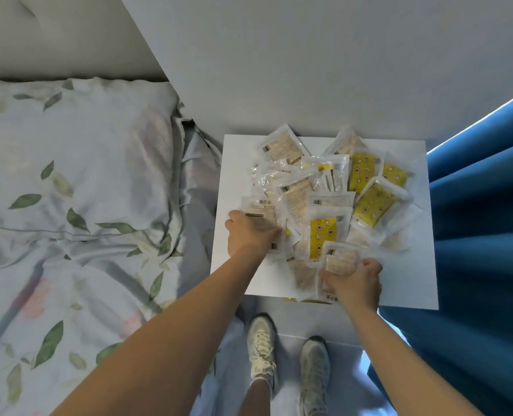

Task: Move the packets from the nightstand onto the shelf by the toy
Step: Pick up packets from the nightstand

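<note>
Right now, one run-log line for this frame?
stage: gathering | left hand: on packets | right hand: grip on beige packet | nightstand: pile still there | shelf: unseen
</note>
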A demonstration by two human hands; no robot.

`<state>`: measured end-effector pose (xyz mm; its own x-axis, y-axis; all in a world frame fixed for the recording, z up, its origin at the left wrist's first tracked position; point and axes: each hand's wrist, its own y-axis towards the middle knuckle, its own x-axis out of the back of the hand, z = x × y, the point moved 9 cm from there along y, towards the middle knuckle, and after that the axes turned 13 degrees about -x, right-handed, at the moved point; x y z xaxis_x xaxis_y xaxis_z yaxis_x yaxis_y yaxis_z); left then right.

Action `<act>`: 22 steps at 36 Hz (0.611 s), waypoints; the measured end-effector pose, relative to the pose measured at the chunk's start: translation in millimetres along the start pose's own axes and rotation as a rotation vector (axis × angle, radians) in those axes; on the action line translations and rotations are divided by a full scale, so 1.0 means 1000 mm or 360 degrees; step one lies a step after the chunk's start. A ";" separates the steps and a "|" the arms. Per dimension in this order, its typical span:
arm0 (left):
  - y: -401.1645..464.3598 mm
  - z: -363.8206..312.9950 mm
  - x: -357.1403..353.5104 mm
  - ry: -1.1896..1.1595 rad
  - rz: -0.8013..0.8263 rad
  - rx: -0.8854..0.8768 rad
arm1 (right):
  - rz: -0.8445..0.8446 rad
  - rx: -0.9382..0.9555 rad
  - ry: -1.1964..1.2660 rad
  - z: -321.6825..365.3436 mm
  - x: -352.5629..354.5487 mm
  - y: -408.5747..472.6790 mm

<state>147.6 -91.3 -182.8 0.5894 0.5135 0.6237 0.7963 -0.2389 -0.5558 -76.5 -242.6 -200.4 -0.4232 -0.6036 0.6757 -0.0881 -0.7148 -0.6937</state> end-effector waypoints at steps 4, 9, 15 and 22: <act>-0.001 -0.004 0.006 -0.0114 -0.0066 -0.0086 | 0.0125 -0.0012 0.0037 0.005 -0.004 0.006; -0.012 0.000 0.015 -0.0367 -0.0216 -0.0122 | 0.0049 -0.0002 -0.0121 0.008 0.007 0.003; -0.018 0.029 0.024 -0.0484 -0.0202 -0.0108 | 0.0274 0.0113 0.0248 0.003 0.016 -0.019; -0.022 0.029 -0.014 -0.0583 0.0128 -0.0111 | 0.0501 0.0460 0.0466 0.043 0.001 -0.026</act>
<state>117.6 -69.2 -195.1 0.5728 0.7483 0.3346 0.7641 -0.3396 -0.5485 -36.2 -239.4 -170.8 -0.6274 -0.7104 0.3188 0.3191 -0.6080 -0.7270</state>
